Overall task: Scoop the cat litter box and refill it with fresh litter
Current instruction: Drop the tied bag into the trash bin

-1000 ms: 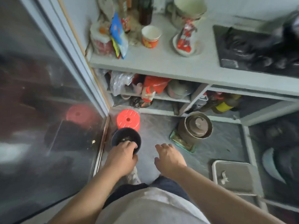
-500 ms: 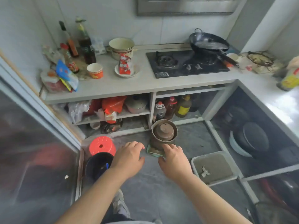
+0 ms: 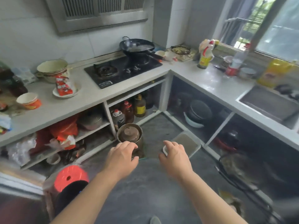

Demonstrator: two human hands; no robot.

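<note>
A: where's the litter box (image 3: 187, 142) seen rn?
B: on the floor by the R cabinet, partly hidden behind the right hand (image 3: 174, 156).
A: fingers?
B: loosely spread on both, nothing held. left hand (image 3: 122, 158) is held near the brown pot (image 3: 129, 135).

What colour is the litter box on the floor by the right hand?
White or pale grey, with greyish-tan litter inside; the litter box shows in the head view, partly behind the right hand.

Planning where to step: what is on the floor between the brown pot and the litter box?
Head view: only bare grey floor separates the brown pot from the litter box.
</note>
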